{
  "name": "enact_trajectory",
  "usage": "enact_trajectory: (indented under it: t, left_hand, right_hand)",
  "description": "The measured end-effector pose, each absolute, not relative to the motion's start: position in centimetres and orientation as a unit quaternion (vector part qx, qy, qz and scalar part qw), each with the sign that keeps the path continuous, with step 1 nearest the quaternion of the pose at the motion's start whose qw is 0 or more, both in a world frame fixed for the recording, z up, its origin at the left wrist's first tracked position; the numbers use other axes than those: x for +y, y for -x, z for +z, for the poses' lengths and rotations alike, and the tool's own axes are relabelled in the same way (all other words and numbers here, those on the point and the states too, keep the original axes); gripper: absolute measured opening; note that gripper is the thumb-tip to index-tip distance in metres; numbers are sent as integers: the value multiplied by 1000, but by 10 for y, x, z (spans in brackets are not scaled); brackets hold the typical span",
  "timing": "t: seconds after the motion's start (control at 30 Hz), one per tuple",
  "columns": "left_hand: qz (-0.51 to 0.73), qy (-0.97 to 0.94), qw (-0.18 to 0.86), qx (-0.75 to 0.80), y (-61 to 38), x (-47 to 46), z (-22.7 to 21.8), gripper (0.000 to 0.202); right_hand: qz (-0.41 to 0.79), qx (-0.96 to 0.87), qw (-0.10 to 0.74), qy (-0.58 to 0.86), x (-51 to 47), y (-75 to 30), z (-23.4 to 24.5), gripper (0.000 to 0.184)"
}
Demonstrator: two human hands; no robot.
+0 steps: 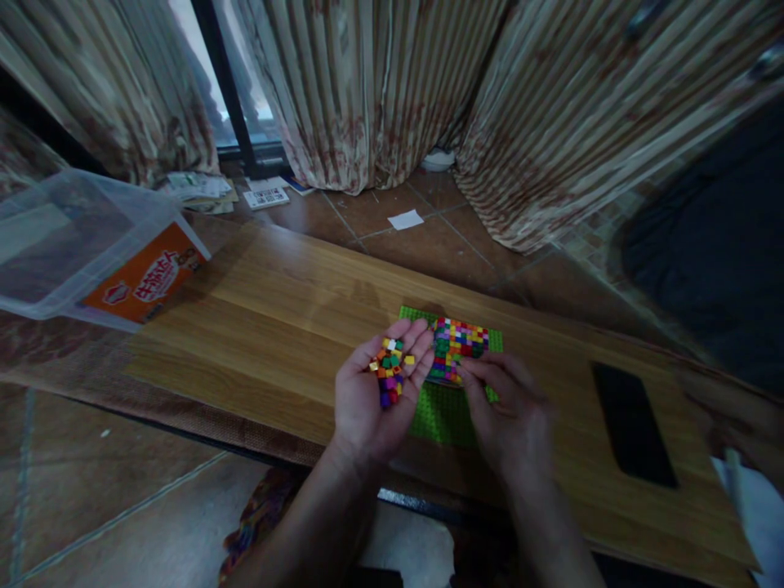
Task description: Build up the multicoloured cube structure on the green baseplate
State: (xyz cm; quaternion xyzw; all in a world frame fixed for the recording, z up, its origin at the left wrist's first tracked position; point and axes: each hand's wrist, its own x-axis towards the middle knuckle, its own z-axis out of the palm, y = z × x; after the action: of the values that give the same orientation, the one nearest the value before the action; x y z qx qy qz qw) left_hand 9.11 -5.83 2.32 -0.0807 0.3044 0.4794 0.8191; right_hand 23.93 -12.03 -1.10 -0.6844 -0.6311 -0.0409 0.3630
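Head view: wooden table [263, 302] spanned mid-frame, curtains [380, 82] hung across top; left hand [367, 404] lay open, bearing bricks [390, 382]; right hand [508, 404] pinched grip closed at green baseplate [441, 412], contents unclear.

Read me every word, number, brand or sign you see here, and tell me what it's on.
"牛筋达人", as best I can read it: orange label on the plastic box.
Red emblem and anything smaller on that label: too blurred to read.
Printed sheet and paper pile near the curtains: too small to read.
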Motion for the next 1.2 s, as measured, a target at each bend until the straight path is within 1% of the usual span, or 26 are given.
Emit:
enact_trajectory:
  t: [0.33,0.5,0.6,0.77,0.9,1.1,1.2]
  left_hand:
    - [474,87,819,311,-91,-58,23,21]
    - [470,87,823,306,-92,-59,23,22]
    - [467,84,827,300,-92,-60,23,23]
    - [457,76,836,295,-93,-60,23,24]
    - [445,71,844,290,-95,-62,22,26]
    - [431,75,856,276,-98,-63,24,32]
    - [431,73,857,273,-98,-62,26,34]
  right_hand:
    - [-97,-625,338,696,-130,-233,-14,16]
    - [-85,-626,334,700,-130,-232,-12,16]
    - [-76,-617,360,696,-129,-233,-11,15]
    - [-97,-589,436,674,-128,-234,-7,12]
    - [-95,-587,463,658,-125,-227,-1,12]
    - [-27,-642,441,627,-118,-208,5,22]
    - [-30,-647,422,634,-115,-204,5,24]
